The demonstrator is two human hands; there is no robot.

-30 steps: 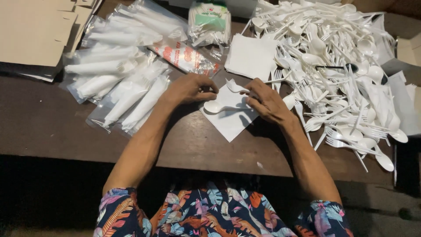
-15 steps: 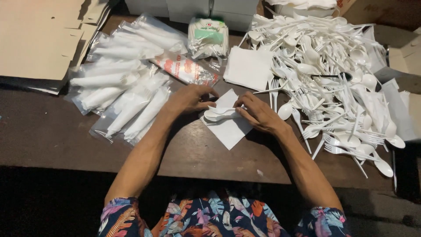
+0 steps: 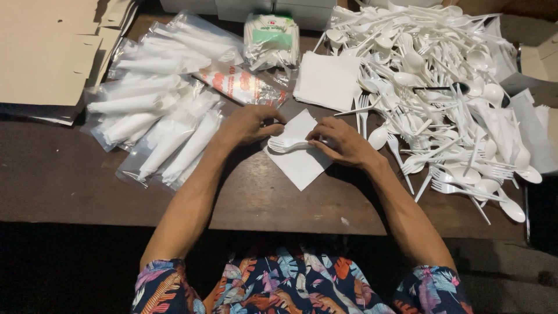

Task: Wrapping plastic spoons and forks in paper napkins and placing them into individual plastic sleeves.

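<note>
A white paper napkin (image 3: 299, 160) lies cornerwise on the dark wooden table (image 3: 70, 186). Across it lies a white plastic fork and spoon set (image 3: 286, 143). My left hand (image 3: 247, 125) rests at the napkin's left corner with its fingertips at the cutlery's head end. My right hand (image 3: 343, 141) covers the handle end and presses on the napkin's right corner. Both hands touch the cutlery and napkin.
Clear plastic bags of wrapped white rolls (image 3: 157, 116) lie at the left. A heap of white plastic forks and spoons (image 3: 442, 87) fills the right. A napkin stack (image 3: 326, 79), a napkin packet (image 3: 271, 38) and a printed wrapper (image 3: 239, 86) sit behind. Flat cardboard (image 3: 46, 52) lies far left.
The view shifted slightly. My hands have drawn closer over the napkin, and the fork and spoon now lie across its upper part between my fingers.
</note>
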